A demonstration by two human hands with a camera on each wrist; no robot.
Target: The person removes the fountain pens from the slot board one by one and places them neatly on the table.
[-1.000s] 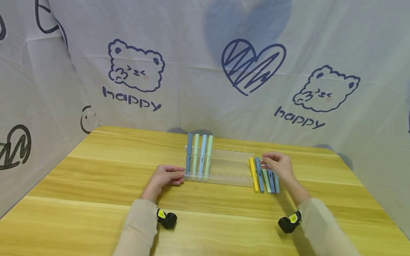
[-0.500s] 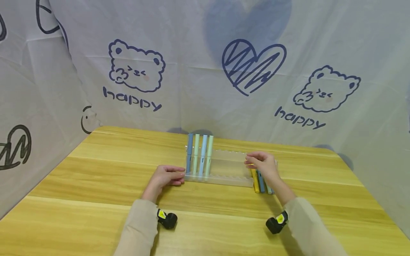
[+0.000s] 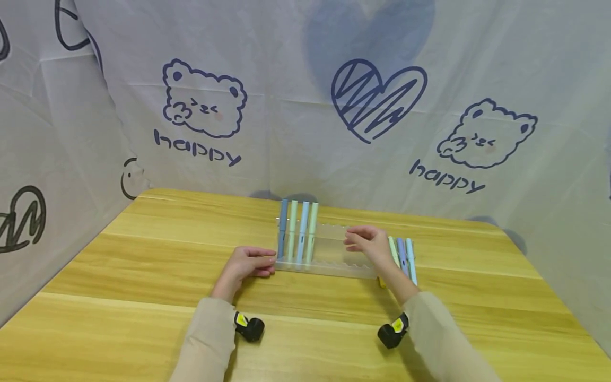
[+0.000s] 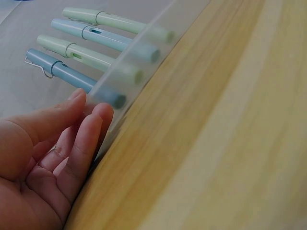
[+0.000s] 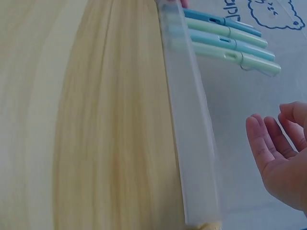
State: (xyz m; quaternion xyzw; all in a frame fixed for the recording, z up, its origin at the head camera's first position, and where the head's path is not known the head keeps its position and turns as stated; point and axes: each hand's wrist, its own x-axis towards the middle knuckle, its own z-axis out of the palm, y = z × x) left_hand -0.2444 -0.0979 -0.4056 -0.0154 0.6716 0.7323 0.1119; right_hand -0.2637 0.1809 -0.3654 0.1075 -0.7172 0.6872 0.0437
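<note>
A translucent pen rack (image 3: 343, 269) with notched edges stands on the table. Leaning side by side at its left end are a dark blue pen (image 3: 282, 231), a pale green pen (image 3: 292, 233), a light blue pen (image 3: 302, 234) and another pale green pen (image 3: 312, 233). My left hand (image 3: 245, 262) pinches the rack's left front corner between thumb and fingers, just below the dark blue pen (image 4: 72, 75) in the left wrist view. Over the rack's right half hovers my right hand (image 3: 369, 246), fingers loosely bent. Nothing lies between those fingers (image 5: 259, 139) in the right wrist view.
Right of the rack lie more pens: a pale green one (image 3: 393, 250), a purple one (image 3: 403, 255) and a light blue one (image 3: 411, 260). A yellow pen's end (image 3: 382, 283) peeks out under the right forearm. A printed cloth (image 3: 291, 122) hangs behind the wooden table (image 3: 305, 339).
My right hand has moved left, from above the loose pens to over the rack's right half. The left hand and the pens in the rack stay where they were.
</note>
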